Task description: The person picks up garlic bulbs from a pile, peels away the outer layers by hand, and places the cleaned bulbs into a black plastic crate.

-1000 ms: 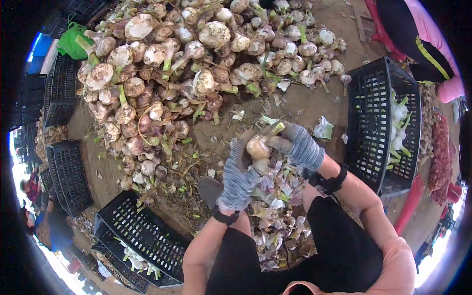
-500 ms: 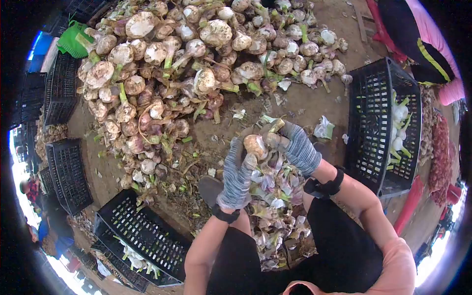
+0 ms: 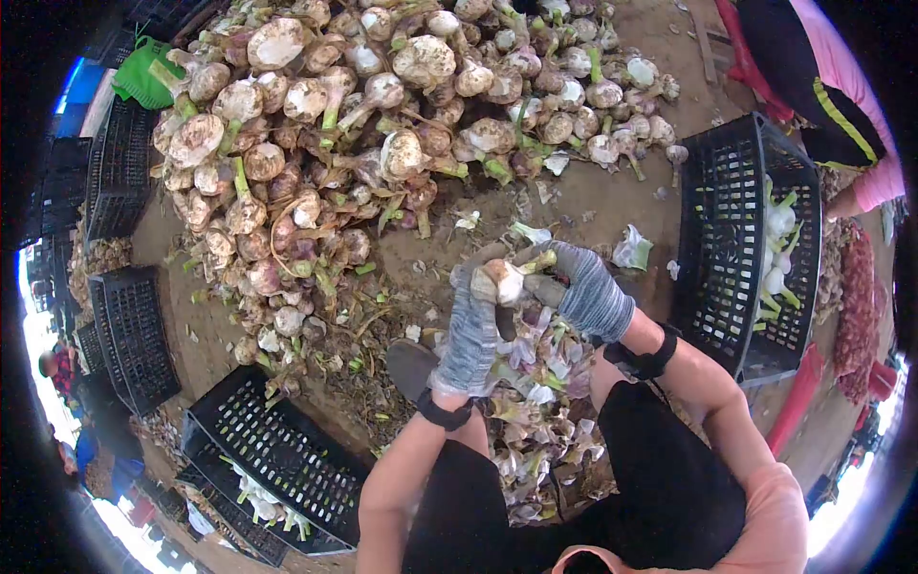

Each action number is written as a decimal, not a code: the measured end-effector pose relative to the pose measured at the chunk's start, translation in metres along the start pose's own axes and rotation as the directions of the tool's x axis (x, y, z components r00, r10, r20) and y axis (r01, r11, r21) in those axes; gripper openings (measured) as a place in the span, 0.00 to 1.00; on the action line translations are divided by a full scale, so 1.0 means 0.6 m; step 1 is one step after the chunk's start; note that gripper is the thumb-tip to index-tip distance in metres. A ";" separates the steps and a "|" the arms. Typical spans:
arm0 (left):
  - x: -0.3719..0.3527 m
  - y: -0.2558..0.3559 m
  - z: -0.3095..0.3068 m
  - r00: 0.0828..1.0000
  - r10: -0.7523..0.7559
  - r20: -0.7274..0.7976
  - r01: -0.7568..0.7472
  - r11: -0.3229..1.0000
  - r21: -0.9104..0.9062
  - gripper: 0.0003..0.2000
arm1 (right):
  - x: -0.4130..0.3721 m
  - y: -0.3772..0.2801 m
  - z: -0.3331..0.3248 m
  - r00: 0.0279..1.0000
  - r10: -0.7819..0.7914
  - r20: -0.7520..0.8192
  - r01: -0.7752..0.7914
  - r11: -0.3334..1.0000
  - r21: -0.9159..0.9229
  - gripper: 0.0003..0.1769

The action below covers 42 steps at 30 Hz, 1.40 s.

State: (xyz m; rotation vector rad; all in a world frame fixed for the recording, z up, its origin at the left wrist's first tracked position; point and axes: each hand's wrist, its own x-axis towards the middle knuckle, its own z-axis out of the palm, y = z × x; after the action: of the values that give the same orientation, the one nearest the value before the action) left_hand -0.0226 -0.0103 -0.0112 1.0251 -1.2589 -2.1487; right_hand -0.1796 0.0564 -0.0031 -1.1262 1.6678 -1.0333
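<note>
Head view: my left hand (image 3: 470, 320) and right hand (image 3: 585, 287) pinch a garlic bulb (image 3: 507, 280); slick glove fabric could let it slip.

Two gloved hands (image 3: 469, 335) share one garlic bulb (image 3: 507, 282) below a heap of garlic (image 3: 382, 143). One pink-sleeved person (image 3: 841, 57) and one garlic-filled crate (image 3: 746, 249) appear to the heap's right, at least four black crates (image 3: 134, 340) to its left and lower left.
</note>
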 end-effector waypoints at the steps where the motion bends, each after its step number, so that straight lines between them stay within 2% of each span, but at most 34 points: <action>1: 0.003 -0.003 -0.001 0.998 -0.057 0.013 0.058 0.997 -0.051 0.24 | -0.001 0.000 0.001 0.998 0.060 0.003 -0.060 0.998 0.001 0.15; 3: 0.010 -0.023 -0.010 0.994 -0.066 0.085 0.081 0.980 -0.182 0.22 | -0.002 0.000 0.007 0.995 0.084 -0.062 -0.072 0.982 0.176 0.15; 4: 0.011 -0.013 -0.004 0.998 0.029 0.055 -0.026 0.999 -0.044 0.23 | -0.002 0.001 0.008 0.991 0.099 -0.093 -0.072 0.962 0.262 0.15; 6: 0.012 0.015 0.015 0.974 0.225 0.036 -0.227 0.944 0.239 0.26 | 0.001 0.003 0.005 0.977 0.212 -0.005 -0.201 0.934 0.295 0.16; 7: 0.010 0.009 0.009 0.965 0.249 0.085 -0.260 0.951 0.167 0.32 | 0.003 -0.001 0.003 0.963 0.266 0.040 -0.265 0.914 0.307 0.16; 10: 0.010 0.011 -0.012 0.920 0.350 0.179 -0.392 0.786 0.478 0.34 | 0.000 -0.027 0.006 0.933 0.347 0.097 -0.355 0.838 0.415 0.16; 13: 0.012 0.007 -0.020 0.925 0.320 0.203 -0.378 0.824 0.422 0.34 | 0.001 -0.002 0.019 0.961 0.277 -0.009 -0.250 0.879 0.406 0.13; 14: 0.011 0.006 -0.019 0.934 0.316 0.168 -0.358 0.841 0.406 0.34 | 0.001 0.009 0.023 0.967 0.251 -0.042 -0.216 0.895 0.390 0.13; 17: 0.005 -0.001 -0.007 0.953 0.298 0.059 -0.298 0.879 0.373 0.32 | 0.002 0.026 0.031 0.959 0.279 -0.045 -0.261 0.935 0.241 0.12; 19: 0.004 -0.008 0.001 0.959 0.284 -0.019 -0.257 0.891 0.373 0.30 | 0.002 0.014 0.037 0.959 0.246 -0.144 -0.226 0.963 0.145 0.11; 20: 0.006 -0.013 0.000 0.967 0.244 -0.077 -0.218 0.943 0.252 0.29 | 0.004 -0.001 0.040 0.956 0.223 -0.188 -0.209 0.973 0.094 0.11; 21: 0.012 -0.021 -0.002 0.972 0.196 -0.128 -0.181 0.976 0.125 0.29 | 0.001 -0.018 0.045 0.959 0.185 -0.215 -0.152 0.975 0.163 0.10; 22: 0.018 -0.030 -0.006 0.975 0.143 -0.171 -0.146 0.989 -0.006 0.29 | -0.001 -0.004 0.052 0.962 0.131 -0.238 -0.111 0.989 0.098 0.10; 23: 0.024 -0.033 -0.010 0.978 0.094 -0.185 -0.106 0.993 -0.057 0.26 | -0.001 0.018 0.062 0.963 0.076 -0.258 -0.070 0.997 0.031 0.10; 24: 0.028 -0.029 -0.022 0.985 -0.119 -0.124 0.099 0.982 -0.162 0.25 | -0.003 0.038 0.068 0.961 0.018 -0.274 -0.029 0.999 -0.036 0.10; 25: 0.034 0.000 -0.035 0.946 -0.322 -0.044 0.302 0.920 -0.249 0.24 | -0.005 0.025 0.060 0.972 0.059 -0.227 -0.050 0.998 0.048 0.11; 26: 0.041 0.023 -0.040 0.861 -0.505 0.050 0.494 0.811 -0.315 0.23 | -0.009 0.032 0.062 0.980 0.051 -0.194 -0.038 0.997 0.074 0.11; 27: 0.054 0.026 -0.015 0.804 -0.585 -0.103 0.481 0.743 -0.466 0.22 | -0.012 0.043 0.064 0.986 0.042 -0.162 -0.026 0.995 0.100 0.11; 29: 0.061 -0.015 -0.058 0.886 -0.461 -0.056 0.452 0.883 -0.129 0.26 | -0.014 0.010 0.047 0.993 0.096 -0.073 -0.089 0.992 0.088 0.12; 31: 0.044 -0.027 -0.062 0.952 -0.292 -0.097 0.301 0.947 0.109 0.25 | -0.007 0.026 0.043 0.984 0.132 -0.117 -0.125 0.990 0.065 0.11; 32: 0.035 -0.015 -0.056 0.972 -0.203 -0.116 0.225 0.947 0.230 0.26 | -0.004 0.030 0.041 0.979 0.150 -0.140 -0.144 0.988 0.054 0.11; 33: 0.018 -0.008 -0.033 0.991 -0.005 -0.136 0.055 0.929 0.365 0.25 | -0.003 0.031 0.041 0.975 0.158 -0.153 -0.134 0.979 0.156 0.10; 35: -0.004 -0.003 0.002 0.919 0.383 -0.094 -0.250 0.750 0.612 0.23 | 0.000 0.013 0.034 0.990 0.076 -0.119 -0.065 0.993 0.098 0.10; 37: 0.000 -0.012 0.004 0.969 0.210 -0.134 -0.144 0.911 0.385 0.21 | -0.001 0.011 0.036 0.994 0.039 -0.102 -0.028 0.994 0.106 0.11; 38: 0.005 -0.018 0.003 0.984 0.119 -0.135 -0.081 0.962 0.259 0.20 | -0.006 0.021 0.042 0.994 0.041 -0.104 -0.027 0.990 0.139 0.11; 39: 0.014 -0.022 -0.007 0.989 0.100 -0.104 -0.079 0.979 0.189 0.19 | -0.008 0.025 0.044 0.993 0.043 -0.108 -0.024 0.985 0.170 0.12; 42: 0.023 -0.011 -0.018 0.993 -0.121 0.009 0.121 0.978 -0.168 0.19 | -0.008 0.023 0.032 0.959 0.267 0.094 -0.274 0.797 0.539 0.14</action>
State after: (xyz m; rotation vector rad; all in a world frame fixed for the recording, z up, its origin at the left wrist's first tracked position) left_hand -0.0229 -0.0222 -0.0257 1.0554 -1.0172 -2.3009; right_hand -0.1638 0.0612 -0.0206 -0.4948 1.3380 -1.2037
